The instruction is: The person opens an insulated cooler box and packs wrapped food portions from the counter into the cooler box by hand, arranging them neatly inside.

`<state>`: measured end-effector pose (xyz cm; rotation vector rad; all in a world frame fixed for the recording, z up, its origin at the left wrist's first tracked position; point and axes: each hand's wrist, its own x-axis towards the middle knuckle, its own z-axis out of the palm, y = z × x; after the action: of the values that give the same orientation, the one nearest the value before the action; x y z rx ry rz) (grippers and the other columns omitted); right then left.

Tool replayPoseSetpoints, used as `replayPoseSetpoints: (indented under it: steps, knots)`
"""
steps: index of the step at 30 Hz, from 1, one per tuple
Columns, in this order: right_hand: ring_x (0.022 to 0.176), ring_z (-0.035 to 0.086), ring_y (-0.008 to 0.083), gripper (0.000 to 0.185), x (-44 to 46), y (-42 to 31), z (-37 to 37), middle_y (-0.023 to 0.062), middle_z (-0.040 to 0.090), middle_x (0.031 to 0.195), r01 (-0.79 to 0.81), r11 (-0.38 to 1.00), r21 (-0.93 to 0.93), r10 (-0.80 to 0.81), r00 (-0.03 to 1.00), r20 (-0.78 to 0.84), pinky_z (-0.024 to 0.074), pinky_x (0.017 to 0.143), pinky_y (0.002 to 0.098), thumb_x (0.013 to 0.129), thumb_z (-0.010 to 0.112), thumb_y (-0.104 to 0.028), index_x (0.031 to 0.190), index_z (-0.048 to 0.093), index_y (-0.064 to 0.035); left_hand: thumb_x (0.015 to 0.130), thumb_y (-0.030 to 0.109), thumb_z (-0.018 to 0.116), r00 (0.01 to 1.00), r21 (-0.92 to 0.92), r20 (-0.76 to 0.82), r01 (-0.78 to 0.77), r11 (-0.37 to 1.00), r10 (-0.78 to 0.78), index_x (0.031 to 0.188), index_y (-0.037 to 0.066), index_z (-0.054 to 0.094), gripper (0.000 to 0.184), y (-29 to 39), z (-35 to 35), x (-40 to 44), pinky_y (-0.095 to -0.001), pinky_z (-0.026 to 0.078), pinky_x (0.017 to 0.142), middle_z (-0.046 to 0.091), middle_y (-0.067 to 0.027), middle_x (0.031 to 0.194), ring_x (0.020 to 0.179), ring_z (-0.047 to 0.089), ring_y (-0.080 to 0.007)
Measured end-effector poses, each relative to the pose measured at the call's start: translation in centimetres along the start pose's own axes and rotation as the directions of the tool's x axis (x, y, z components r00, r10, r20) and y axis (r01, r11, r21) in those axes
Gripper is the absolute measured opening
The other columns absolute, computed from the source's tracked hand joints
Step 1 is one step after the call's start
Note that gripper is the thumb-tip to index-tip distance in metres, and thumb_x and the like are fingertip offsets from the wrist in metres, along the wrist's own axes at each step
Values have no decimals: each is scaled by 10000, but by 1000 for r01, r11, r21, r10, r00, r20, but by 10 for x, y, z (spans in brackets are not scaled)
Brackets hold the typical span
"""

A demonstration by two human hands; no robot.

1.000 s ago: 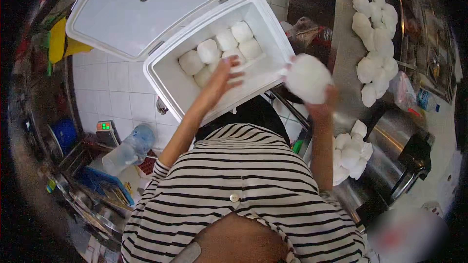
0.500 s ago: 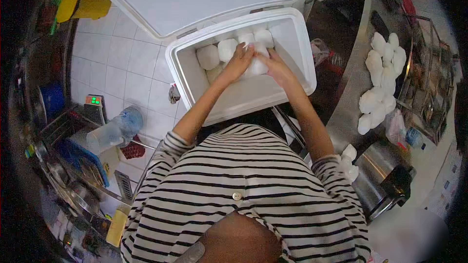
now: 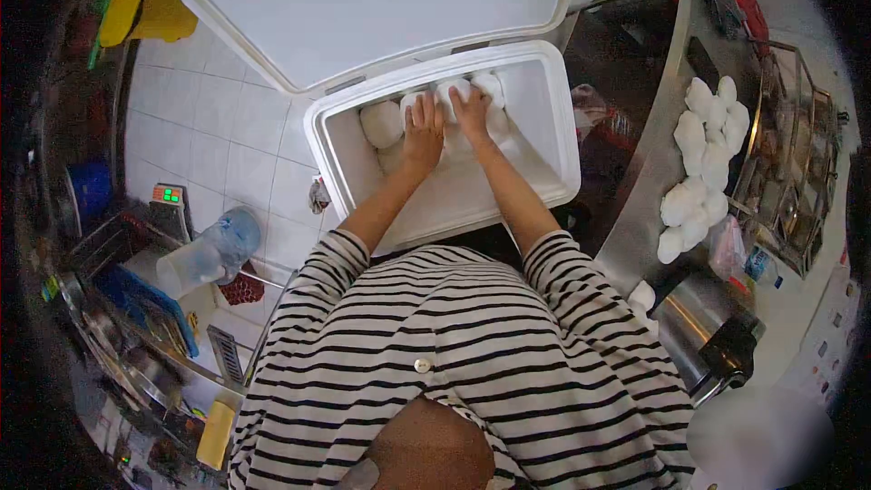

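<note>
A row of rounded white bundles (image 3: pixel 382 124) lies along the back wall inside a white cooler box (image 3: pixel 318 150); what fills them I cannot make out. My left hand (image 3: pixel 423 134) lies flat on one bundle left of the middle, its fingers stretched out and a little apart. Close beside it, my right hand (image 3: pixel 472 116) grips the near side of another white bundle (image 3: pixel 451 91), thumb and fingers bent over it. One more bundle (image 3: pixel 490 86) rests just right of that hand, in the back row. The palms hide parts of the bundles beneath.
The cooler's lid (image 3: pixel 381 27) stands open behind the box. More white bundles (image 3: pixel 699 163) lie on the metal counter (image 3: pixel 626 218) at the right, near a steel pot (image 3: pixel 694 318). A big water bottle (image 3: pixel 218 249) lies at the left, by a lit digital display (image 3: pixel 169 194).
Both hands held one bundle together near the box's middle; now they have parted, and that bundle sits in the back row. My right hand moved left, and the view shifted slightly.
</note>
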<state>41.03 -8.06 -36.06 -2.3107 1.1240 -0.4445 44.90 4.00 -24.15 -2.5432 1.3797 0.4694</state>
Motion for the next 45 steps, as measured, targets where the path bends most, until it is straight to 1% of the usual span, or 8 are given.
replayPoseSetpoints:
  steps: [7, 12, 17, 21, 33, 38, 42, 45]
  knots:
    - [918, 534, 320, 326, 33, -46, -81, 181, 603, 981, 266, 912, -313, -37, 812, 583, 425, 740, 471, 813, 514, -337, 1004, 632, -100, 778, 337, 611, 931, -280, -348, -216, 935, 111, 1374, 50, 252, 753, 10, 49, 47, -503, 239, 1034, 303, -163, 1391, 1247, 321, -364]
    - [822, 597, 198, 249, 5, -104, -287, 94, 612, 991, -132, 796, 591, -40, 963, 268, 476, 742, 297, 855, 566, -206, 1050, 620, -61, 802, 332, 567, 881, -354, -424, -373, 858, 209, 1326, -27, 317, 683, -5, 34, 49, -501, 186, 1058, 378, -219, 1311, 1239, 305, -402]
    - [789, 604, 234, 230, -106, 21, -483, 143, 634, 921, -398, 892, 214, 439, 876, -202, 472, 736, 302, 834, 572, -185, 989, 614, -20, 873, 351, 497, 862, -126, -419, -366, 922, 284, 1363, 5, 243, 651, -7, 54, 53, -481, 218, 1033, 314, -217, 1353, 1236, 319, -359]
    - [973, 584, 320, 523, -220, 132, -555, 183, 595, 1083, -591, 255, -765, 784, 589, -194, 469, 805, 401, 749, 659, -391, 1134, 538, -59, 889, 331, 479, 855, -125, -429, -375, 918, 291, 1358, 8, 243, 616, -6, 37, 54, -485, 279, 996, 347, -217, 1322, 1195, 363, -352]
    - [1044, 477, 427, 873, -293, 80, -503, 237, 405, 1174, -887, 148, -438, 803, 366, -470, 453, 814, 495, 543, 807, -317, 1280, 339, -297, 826, 271, 599, 896, -441, -432, -311, 842, 105, 1307, 12, 298, 624, -17, -20, 3, -539, 271, 965, 284, -293, 1293, 1202, 307, -427]
    - [1017, 520, 369, 729, -252, 41, -528, 220, 503, 1077, -830, 398, -391, 747, 541, -387, 453, 834, 418, 570, 781, -253, 1206, 436, -159, 821, 176, 607, 896, -570, -443, -311, 761, 34, 1262, -9, 341, 547, -8, -49, -15, -475, 277, 980, 294, -329, 1255, 1172, 313, -446]
    - [1090, 484, 249, 790, -152, -54, -512, 126, 493, 1172, -459, 809, 368, 474, 879, 53, 399, 927, 368, 551, 790, -210, 1223, 406, -53, 807, 130, 602, 892, -639, -452, -329, 696, 7, 1209, -3, 417, 463, -6, -46, -16, -477, 287, 983, 321, -274, 1276, 1182, 328, -429]
    - [1130, 450, 254, 737, -79, -79, -422, 115, 476, 1202, -91, 850, 519, -55, 964, 258, 349, 970, 359, 569, 770, -198, 1216, 442, -66, 783, 119, 604, 840, -399, -487, -458, 795, 240, 1204, 20, 437, 464, 8, -51, -8, -488, 281, 999, 341, -199, 1308, 1219, 322, -389]
